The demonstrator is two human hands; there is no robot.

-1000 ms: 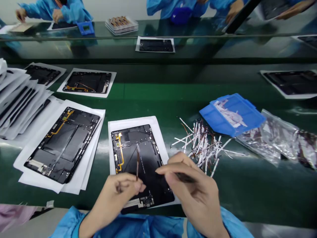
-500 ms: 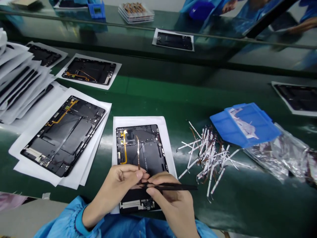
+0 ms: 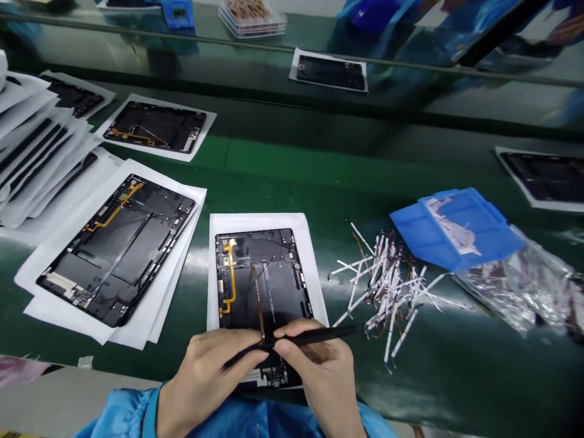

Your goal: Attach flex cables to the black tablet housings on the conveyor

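An opened tablet back (image 3: 260, 286) lies on a white sheet (image 3: 310, 243) in front of me, with a yellow flex cable along its left side. My left hand (image 3: 214, 377) is closed in a pinch at the lower end of a thin brown strip (image 3: 258, 298) that runs up over the tablet. My right hand (image 3: 319, 371) grips black tweezers (image 3: 314, 337), held level, their tips at the strip's lower end, right beside my left fingertips.
Another opened tablet (image 3: 114, 246) lies on stacked white sheets at left, with several more behind it. A heap of white and brown strips (image 3: 387, 286) lies at right, beside a blue tray (image 3: 456, 228) and a clear plastic bag (image 3: 524, 280). Other workers' blue sleeves show at the top.
The brown strip, earlier held upright above the tablet, now lies lower along it. My right hand has brought the tweezers across to my left fingertips. The view has tilted down slightly.
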